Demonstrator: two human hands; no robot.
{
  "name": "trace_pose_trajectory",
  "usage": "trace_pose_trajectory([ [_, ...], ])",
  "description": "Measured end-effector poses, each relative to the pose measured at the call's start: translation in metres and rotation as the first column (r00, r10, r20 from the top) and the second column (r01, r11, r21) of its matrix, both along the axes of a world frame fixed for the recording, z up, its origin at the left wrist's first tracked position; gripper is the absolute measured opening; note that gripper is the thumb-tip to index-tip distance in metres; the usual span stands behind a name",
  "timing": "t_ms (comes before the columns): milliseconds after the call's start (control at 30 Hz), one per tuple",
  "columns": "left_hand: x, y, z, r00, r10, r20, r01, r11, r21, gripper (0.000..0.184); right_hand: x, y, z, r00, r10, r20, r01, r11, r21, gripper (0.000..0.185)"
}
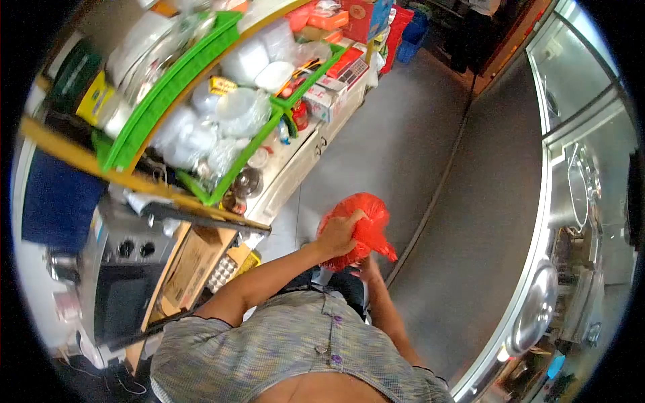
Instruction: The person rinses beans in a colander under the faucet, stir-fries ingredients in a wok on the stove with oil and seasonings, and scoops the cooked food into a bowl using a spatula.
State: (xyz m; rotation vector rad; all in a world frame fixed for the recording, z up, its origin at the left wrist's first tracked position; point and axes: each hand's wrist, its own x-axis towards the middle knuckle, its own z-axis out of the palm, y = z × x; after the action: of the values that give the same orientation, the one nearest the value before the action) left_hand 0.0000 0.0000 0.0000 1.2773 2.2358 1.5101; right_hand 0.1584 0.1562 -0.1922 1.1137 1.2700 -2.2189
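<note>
Item: patterned shirt (269, 342), purple-buttoned, nearest. Item: red plastic bag (373, 215), bulging, in front of the shirt, above the grey floor (396, 127). Left hand (337, 236): fingers curled on the bag's film. Right hand (366, 270): at its underside, finger closure indeterminable. Handling, judged: soft, slippery, shape-shifting film; weight uncertain, contents hidden. Recommended hold: gathered film above, open palm beneath, avoiding fingertip strain that might tear it.

Glossy, crinkled red plastic bag (366, 218); smooth, shiny metal lid (539, 307); matt grey floor (376, 141), perhaps tiled.
</note>
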Motion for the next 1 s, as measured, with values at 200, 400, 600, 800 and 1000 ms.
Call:
trace_pose_trajectory([
  [200,-0.113,0.036,0.038,0.989,0.069,0.130,-0.063,0.997,-0.049,0.030,-0.144,-0.073,-0.030,0.839,-0.504,-0.206,0.251,0.693,-0.676,0.067],
  [400,-0.234,0.110,-0.038,0.920,0.370,0.129,-0.363,0.929,-0.075,0.022,-0.258,0.075,-0.005,0.797,-0.555,-0.238,0.236,0.648,-0.724,0.063],
  [600,-0.338,0.153,-0.145,0.347,0.655,0.671,-0.817,0.563,-0.127,0.029,-0.404,0.218,-0.013,0.919,-0.366,-0.149,0.184,0.729,-0.659,0.058],
  [800,-0.480,0.148,-0.242,0.237,0.492,0.837,-0.929,0.368,0.047,0.029,-0.606,0.258,-0.019,0.918,-0.154,-0.365,-0.055,0.864,-0.501,0.048],
  [1000,-0.642,0.167,-0.251,0.297,0.390,0.872,-0.933,0.313,0.178,0.034,-0.800,0.256,-0.031,0.861,-0.069,-0.504,-0.144,0.917,-0.373,0.040],
])
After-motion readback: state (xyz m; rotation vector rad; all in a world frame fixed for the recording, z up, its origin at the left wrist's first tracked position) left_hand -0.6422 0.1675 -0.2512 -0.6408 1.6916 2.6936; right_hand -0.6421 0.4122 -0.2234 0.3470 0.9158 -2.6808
